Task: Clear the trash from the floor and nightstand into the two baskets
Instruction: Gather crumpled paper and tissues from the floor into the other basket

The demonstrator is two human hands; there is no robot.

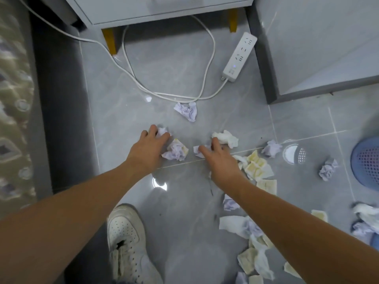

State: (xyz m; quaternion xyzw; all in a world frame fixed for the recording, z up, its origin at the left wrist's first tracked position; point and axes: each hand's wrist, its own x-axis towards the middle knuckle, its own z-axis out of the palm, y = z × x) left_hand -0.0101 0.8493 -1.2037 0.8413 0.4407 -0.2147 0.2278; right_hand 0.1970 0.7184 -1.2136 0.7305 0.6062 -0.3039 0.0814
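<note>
Crumpled paper and tissue litter the grey tiled floor. My left hand point(149, 146) reaches down with its fingers curled over a small purple-white paper wad point(162, 131). A larger purple and yellow wad point(176, 150) lies just right of that hand. My right hand point(217, 158) rests on the floor, fingers closing on a small paper scrap point(197, 151) and touching a white tissue clump point(226, 138). Another purple wad point(187, 110) lies farther off. A blue mesh basket point(367, 162) stands at the right edge.
The nightstand point(164, 11) with yellow legs stands ahead, with a white power strip point(240, 56) and looping cable point(168, 93) on the floor below it. The bed point(16, 99) runs along the left. Several tissues pile up at the right. My white shoe point(127, 242) is below.
</note>
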